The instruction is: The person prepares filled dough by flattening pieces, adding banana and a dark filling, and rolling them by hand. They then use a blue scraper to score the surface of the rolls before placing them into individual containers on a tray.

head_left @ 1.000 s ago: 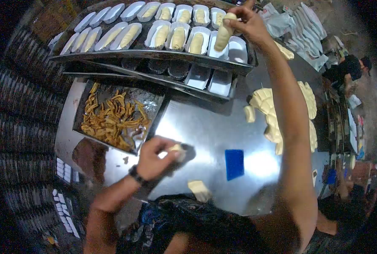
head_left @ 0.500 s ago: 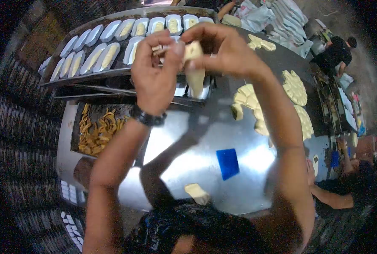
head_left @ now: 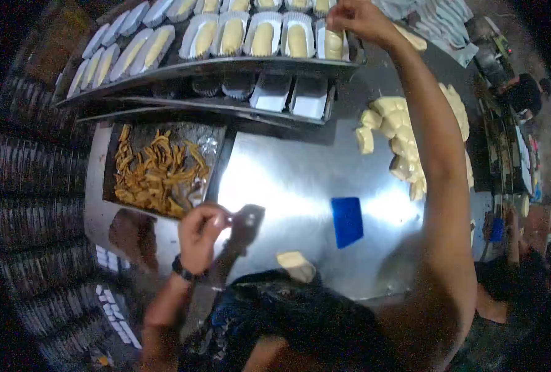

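at the lower centre of the frame, a pale dough piece lies near the front edge of the bench, close to the person's body; in my judgement, a forward lean could rub it or push it off. a little farther, the left hand is beside the near corner of the tray with brown strips, so a careless turn of the wrist could knock this tray. farthest, at the top right of centre, a dough roll lies in its paper liner at the end of the upper tray; if soft dough sticks to the right hand, the roll may bend or the light liner may be dragged. as for pose, the left forearm rises from the lower left, fingers curled and thumb near them; i cannot tell if this grip pinches something small. the right arm reaches long to the top of the frame, with fingers bent down at the roll's upper end; i cannot tell if this grip pinches the roll or is only near it.
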A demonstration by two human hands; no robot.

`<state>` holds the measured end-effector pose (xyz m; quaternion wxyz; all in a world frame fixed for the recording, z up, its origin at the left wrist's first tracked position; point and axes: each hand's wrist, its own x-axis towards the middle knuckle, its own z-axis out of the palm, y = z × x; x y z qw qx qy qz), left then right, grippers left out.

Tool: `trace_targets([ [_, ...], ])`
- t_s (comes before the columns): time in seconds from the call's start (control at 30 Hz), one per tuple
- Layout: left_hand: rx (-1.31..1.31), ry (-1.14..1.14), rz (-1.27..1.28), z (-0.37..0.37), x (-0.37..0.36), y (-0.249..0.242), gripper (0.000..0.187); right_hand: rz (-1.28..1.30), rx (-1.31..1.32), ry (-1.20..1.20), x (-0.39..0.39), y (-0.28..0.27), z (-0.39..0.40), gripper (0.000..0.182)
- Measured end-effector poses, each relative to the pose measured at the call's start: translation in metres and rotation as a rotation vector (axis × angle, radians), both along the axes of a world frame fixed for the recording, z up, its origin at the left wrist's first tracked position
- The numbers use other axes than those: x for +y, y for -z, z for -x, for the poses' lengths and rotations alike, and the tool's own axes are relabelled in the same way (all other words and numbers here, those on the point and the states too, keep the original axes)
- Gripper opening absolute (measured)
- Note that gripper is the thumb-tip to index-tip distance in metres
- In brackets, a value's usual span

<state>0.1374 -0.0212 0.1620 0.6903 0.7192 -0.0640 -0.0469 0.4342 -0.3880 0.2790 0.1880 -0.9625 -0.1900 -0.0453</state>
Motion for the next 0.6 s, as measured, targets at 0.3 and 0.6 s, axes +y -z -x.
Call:
trace_targets([
  [0.3, 0.253, -0.27, -0.067, 0.109, 0.052, 0.016, 0.016, -0.978, 0.22, -0.109, 0.059, 0.006, 0.137, 0.028],
  [0.6, 0.198, -0.466, -0.067, 0.163, 0.093, 0.051, 0.017, -0.109, 0.461, -0.531, 0.093, 0.207, 0.317, 0.022],
])
